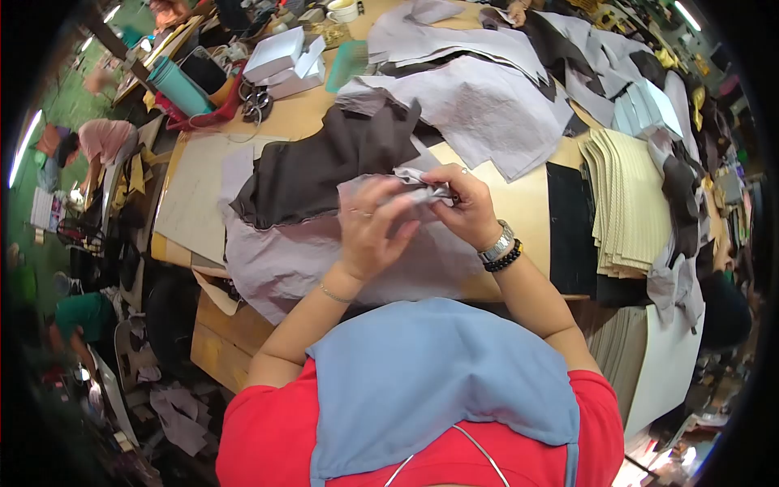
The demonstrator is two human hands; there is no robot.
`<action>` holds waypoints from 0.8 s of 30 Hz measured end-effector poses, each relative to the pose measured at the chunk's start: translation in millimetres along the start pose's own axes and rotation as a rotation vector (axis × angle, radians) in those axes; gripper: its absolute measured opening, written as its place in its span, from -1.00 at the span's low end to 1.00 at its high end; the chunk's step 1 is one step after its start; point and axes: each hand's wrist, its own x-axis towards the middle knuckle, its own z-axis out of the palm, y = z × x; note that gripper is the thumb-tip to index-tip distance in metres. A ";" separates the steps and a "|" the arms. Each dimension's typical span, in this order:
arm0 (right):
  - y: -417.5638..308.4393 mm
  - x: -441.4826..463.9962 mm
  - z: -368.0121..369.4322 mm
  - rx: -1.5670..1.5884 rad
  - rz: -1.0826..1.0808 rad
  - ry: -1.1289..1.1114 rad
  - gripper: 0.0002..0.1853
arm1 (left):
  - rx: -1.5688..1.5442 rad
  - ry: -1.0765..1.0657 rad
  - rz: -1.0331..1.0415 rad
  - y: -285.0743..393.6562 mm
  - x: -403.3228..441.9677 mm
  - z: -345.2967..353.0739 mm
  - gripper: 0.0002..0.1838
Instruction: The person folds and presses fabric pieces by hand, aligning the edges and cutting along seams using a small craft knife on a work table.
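Observation:
A sheet of leather-like material (324, 166), dark brown on one face and pale lilac-grey on the other, lies partly folded over the table before me. My right hand (469, 203) pinches a bunched, folded bit of the pale material (423, 193) between thumb and fingers. Just left of that bunch is my left hand (375, 227), slightly blurred, fingers and thumb apart. Whether its fingertips touch the material I cannot tell. Beneath both hands spreads a larger pale sheet (276, 260), hanging over the table's near edge.
More pale and brown sheets (487, 105) cover the far side. To the right are a black panel (570, 231) and a stack of cream sheets (629, 203). At the back left stand white boxes (276, 55), scissors (257, 104) and a teal bottle (180, 88). Other people work further left.

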 end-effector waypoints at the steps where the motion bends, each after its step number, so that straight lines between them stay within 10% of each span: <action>1: 2.6 -4.9 -1.7 0.051 0.070 0.022 -0.61 | 0.081 0.006 -0.062 -4.8 -5.8 -1.5 -0.52; 6: 24.1 -43.0 -43.9 0.237 0.280 0.475 -0.95 | 0.281 -0.151 -0.347 -37.6 -35.4 -28.9 -0.50; 15: 28.5 -93.6 -108.1 0.358 0.498 0.967 -0.87 | 0.266 -0.231 -0.095 -85.8 -40.2 -64.5 -0.90; 21: 40.0 -99.5 -124.3 -0.085 0.542 0.660 -0.84 | 0.487 -0.398 0.160 -124.4 -0.8 -115.7 -0.74; 24: 33.9 -79.7 -127.2 -0.225 0.605 0.417 -0.80 | 0.676 -0.423 -0.063 -126.3 7.3 -121.1 -0.58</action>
